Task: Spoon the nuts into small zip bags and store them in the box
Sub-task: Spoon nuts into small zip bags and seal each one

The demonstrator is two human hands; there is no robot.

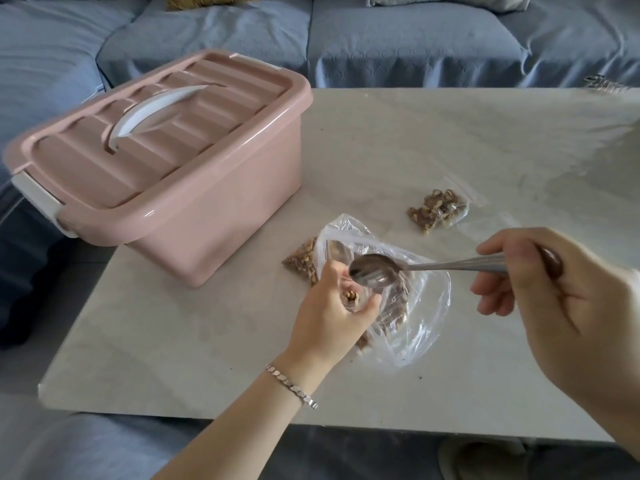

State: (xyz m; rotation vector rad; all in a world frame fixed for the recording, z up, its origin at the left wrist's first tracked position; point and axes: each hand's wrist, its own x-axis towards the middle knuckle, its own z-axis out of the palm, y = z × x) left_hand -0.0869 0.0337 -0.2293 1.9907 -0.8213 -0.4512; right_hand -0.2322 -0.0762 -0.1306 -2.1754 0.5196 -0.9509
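Right hand (540, 282) grip pinches spoon (375, 273), handle running rightward; empty bowl hangs over big nut bag (426, 306). Left hand (330, 310) grip curled round small zip bag (351, 296), just beside bowl.

- The box (214, 216) is dusty pink with a ribbed lid; its handle (152, 112) and clasps (36, 192) are white.
- The table (415, 140) is off-white with faint grey marbling.
- The spoon (372, 271) is shiny silver.
- The nuts (433, 207) are tan-brown, inside a clear zip bag (467, 199) toward the table's right edge.
- The large plastic bag (426, 306) is clear.
- The bracelet (292, 386) is silver.
- The sofa (381, 46) is blue-grey with a quilted pattern; a cushion (207, 0) on it is mustard yellow.
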